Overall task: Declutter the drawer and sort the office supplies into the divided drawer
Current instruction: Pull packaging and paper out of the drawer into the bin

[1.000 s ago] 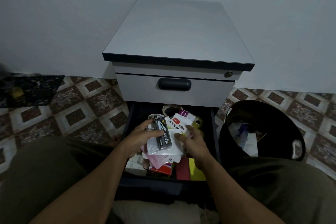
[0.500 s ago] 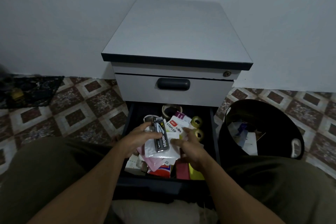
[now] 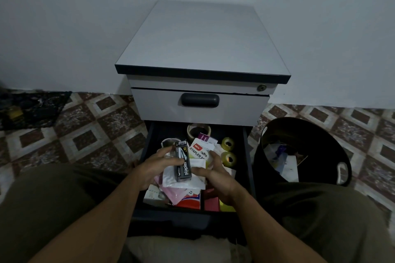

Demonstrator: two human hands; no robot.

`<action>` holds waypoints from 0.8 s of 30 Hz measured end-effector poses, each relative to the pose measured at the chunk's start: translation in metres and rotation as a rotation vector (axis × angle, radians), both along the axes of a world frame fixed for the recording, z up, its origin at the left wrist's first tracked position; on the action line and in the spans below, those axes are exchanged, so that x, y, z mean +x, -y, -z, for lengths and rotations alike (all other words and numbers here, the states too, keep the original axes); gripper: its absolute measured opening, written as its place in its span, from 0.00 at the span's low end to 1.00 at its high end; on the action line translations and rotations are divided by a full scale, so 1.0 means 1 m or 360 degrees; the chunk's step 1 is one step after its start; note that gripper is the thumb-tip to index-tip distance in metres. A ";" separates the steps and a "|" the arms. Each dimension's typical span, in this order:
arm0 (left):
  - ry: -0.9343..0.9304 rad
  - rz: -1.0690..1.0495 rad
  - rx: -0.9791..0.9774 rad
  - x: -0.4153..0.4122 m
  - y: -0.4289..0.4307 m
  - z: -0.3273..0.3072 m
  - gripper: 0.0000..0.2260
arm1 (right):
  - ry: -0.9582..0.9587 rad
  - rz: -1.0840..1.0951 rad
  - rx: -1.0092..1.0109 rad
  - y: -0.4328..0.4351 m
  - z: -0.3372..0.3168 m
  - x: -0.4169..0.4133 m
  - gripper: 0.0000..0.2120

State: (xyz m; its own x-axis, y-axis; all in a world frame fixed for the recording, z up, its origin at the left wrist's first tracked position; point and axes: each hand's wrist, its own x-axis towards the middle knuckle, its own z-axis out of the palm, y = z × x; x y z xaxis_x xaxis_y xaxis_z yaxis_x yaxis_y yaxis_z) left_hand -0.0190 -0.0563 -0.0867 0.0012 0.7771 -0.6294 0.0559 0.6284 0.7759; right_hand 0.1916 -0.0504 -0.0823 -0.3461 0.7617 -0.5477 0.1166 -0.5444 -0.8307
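The open lower drawer [image 3: 245, 151] of a grey cabinet is full of office supplies. My left hand [image 3: 156, 166] holds a black stapler box [image 3: 182, 164] lying on a stack of white and pink packets [image 3: 181, 181], above the drawer's middle. My right hand [image 3: 215, 175] grips the stack's right edge, with its fingers over a white packet. Behind the hands lie a white stapler-set pack [image 3: 199, 150], two yellow-green tape rolls [image 3: 228, 151], a beige tape roll [image 3: 198, 130] and a clear tape roll [image 3: 168, 142]. Red, pink and yellow pads [image 3: 210, 204] sit at the drawer's front.
The upper drawer [image 3: 199, 104] with a dark handle is closed. A black bin [image 3: 303, 151] holding papers stands right of the cabinet. A dark cloth [image 3: 32, 109] lies on the patterned tile floor at the left. My knees flank the drawer.
Both hands with the stack and stapler box have drawn slightly nearer to me and lower over the drawer. The two yellow-green tape rolls have come into view behind my right hand.
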 end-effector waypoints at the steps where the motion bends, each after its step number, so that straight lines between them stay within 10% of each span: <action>1: 0.0032 -0.0028 0.0003 -0.002 -0.001 0.001 0.34 | -0.0031 0.0029 0.0027 0.001 0.000 0.000 0.48; 24: 0.0128 0.0012 -0.0019 -0.011 0.000 -0.018 0.23 | -0.0386 0.0266 0.0012 0.013 0.006 -0.022 0.59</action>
